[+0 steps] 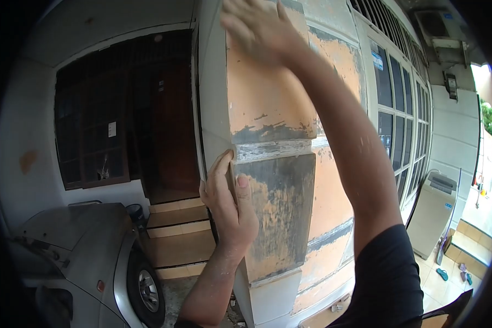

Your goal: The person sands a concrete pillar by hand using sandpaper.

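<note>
In front of me stands a pillar (276,202) with raised panels, its orange paint worn through to grey patches. My left hand (229,205) is at the pillar's left corner, its fingers extended along the side and its thumb apart from them, over the front face. Higher up, my right hand (262,30) is raised across the upper orange panel (268,93). Motion blurs it, but the fingers are spread and no tool shows in it. A scraped whitish groove (273,150) runs between the upper and lower panels.
A grey car (76,240) is parked at the left, near tiled steps (180,240) and a dark doorway. White-framed windows (393,104) line the wall on the right. Beyond them stand a washing machine (433,213) and sandals (441,274) on the tiled floor.
</note>
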Available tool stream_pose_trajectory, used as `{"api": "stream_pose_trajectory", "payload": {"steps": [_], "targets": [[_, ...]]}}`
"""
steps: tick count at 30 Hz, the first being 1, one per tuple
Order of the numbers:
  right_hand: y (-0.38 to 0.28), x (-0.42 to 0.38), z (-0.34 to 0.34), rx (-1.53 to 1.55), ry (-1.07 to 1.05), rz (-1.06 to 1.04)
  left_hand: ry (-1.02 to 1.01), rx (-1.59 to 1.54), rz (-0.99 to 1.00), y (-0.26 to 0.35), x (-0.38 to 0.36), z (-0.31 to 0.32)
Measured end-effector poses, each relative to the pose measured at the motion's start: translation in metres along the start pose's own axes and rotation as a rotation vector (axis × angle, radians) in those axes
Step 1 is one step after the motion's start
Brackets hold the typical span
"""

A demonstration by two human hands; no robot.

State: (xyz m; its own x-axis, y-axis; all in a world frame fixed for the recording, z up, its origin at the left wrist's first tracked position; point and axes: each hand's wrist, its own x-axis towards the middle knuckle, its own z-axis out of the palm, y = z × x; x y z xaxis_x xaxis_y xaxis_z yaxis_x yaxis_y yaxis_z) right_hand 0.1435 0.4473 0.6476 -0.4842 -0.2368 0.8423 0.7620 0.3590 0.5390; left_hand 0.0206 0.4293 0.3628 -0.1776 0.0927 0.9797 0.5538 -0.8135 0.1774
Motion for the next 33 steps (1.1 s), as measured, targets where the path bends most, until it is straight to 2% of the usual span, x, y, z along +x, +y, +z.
{"api": "stream_pose_trajectory", "payload": {"steps": [1, 2, 4, 5, 7, 12, 16, 18, 23, 24, 25, 26, 27, 29, 30, 32, 33], "targets": [[0.002, 0.023, -0.008, 0.109, -0.097, 0.092, -0.005, 0.041, 0.012, 0.001, 0.0, -0.001], [0.007, 0.023, -0.002, 0.115, -0.093, 0.087, -0.008, 0.085, 0.028, 0.001, 0.001, -0.003], [0.019, 0.009, 0.011, 0.267, 0.024, -0.093, -0.008, 0.128, 0.03, 0.002, 0.003, -0.004], [0.019, -0.006, 0.011, 0.272, 0.019, -0.094, -0.01, 0.161, 0.03, 0.002, 0.002, -0.004], [0.001, -0.06, -0.002, 0.094, 0.104, -0.127, 0.0, 0.167, 0.036, 0.001, 0.002, -0.004], [-0.048, -0.18, -0.046, 0.187, -0.147, -0.032, -0.012, 0.107, 0.014, -0.002, 0.001, 0.0], [-0.041, -0.229, -0.051, 0.201, -0.163, -0.019, -0.001, -0.047, 0.039, -0.005, 0.0, 0.005], [-0.032, -0.235, -0.046, 0.166, 0.021, -0.122, 0.021, -0.058, 0.04, -0.004, 0.001, 0.006], [-0.038, -0.242, -0.048, 0.035, 0.145, -0.21, 0.003, -0.174, -0.015, -0.003, -0.001, 0.007], [-0.042, -0.242, -0.051, 0.188, 0.15, -0.047, 0.005, -0.175, -0.019, -0.001, -0.003, 0.006], [-0.046, -0.242, -0.055, 0.338, 0.155, 0.114, 0.048, -0.033, 0.042, 0.001, -0.005, 0.004], [-0.051, -0.243, -0.062, 0.338, 0.153, 0.108, 0.091, 0.109, 0.102, 0.004, -0.006, 0.002], [-0.058, -0.244, -0.07, 0.464, 0.227, 0.244, 0.096, 0.109, 0.099, 0.009, -0.008, 0.001], [-0.08, -0.25, -0.086, 0.673, 0.333, 0.481, 0.131, 0.249, 0.256, 0.023, -0.013, -0.003], [-0.093, -0.254, -0.095, 0.679, 0.329, 0.482, 0.131, 0.254, 0.251, 0.035, -0.017, -0.012], [-0.118, -0.264, -0.112, 0.719, 0.174, 0.638, -0.05, 0.214, 0.401, 0.056, -0.026, -0.031], [-0.127, -0.268, -0.115, 0.689, 0.158, 0.599, -0.07, 0.121, 0.456, 0.053, -0.031, -0.036]]}}
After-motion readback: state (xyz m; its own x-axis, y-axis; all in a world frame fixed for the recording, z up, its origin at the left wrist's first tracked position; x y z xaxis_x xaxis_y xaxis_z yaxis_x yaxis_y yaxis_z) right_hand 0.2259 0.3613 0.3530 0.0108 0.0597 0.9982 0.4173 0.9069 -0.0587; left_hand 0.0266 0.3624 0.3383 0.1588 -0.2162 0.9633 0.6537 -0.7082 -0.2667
